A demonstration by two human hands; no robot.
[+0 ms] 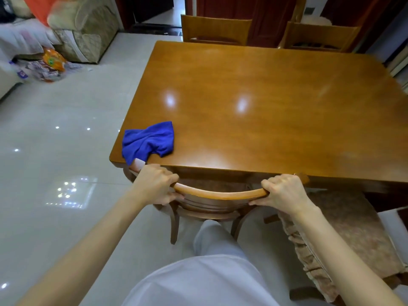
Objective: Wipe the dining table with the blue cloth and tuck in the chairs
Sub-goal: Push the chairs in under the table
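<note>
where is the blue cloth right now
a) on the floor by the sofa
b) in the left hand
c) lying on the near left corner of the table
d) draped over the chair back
c: the blue cloth lies crumpled on the near left corner of the table, while the left hand and right hand both grip the chair by its curved top rail.

No text can be read; the orange packet (pixel 53 60) on the floor (pixel 66 133) at upper left bears a green mark (pixel 51 62) too blurred to read.
</note>
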